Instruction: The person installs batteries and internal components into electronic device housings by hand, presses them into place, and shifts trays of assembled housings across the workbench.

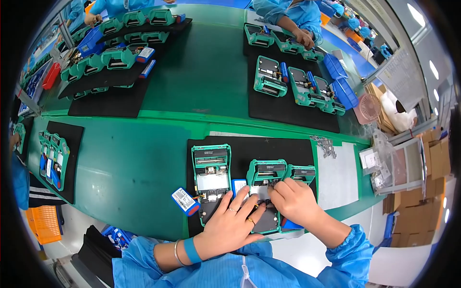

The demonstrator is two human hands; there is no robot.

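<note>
In front of me, a green-edged device housing (268, 169) lies open on a black mat (283, 148). My left hand (224, 228) rests across its lower left part with fingers spread, close to a blue battery pack (237, 184). Over the housing's middle, my right hand (294, 200) has its fingertips pinched together; whatever is between them is hidden. To the left lies another open green housing (212, 181), with a wired blue battery pack (184, 199) beside it. A third green housing (302, 172) sits partly behind my right hand.
Small metal parts (326, 147) are heaped by a white sheet (338, 177) on the right. Across the bench, black mats (259, 108) carry more green housings (270, 77). A co-worker's hands (303, 37) work at the far side. A pink fan (369, 108) stands far right.
</note>
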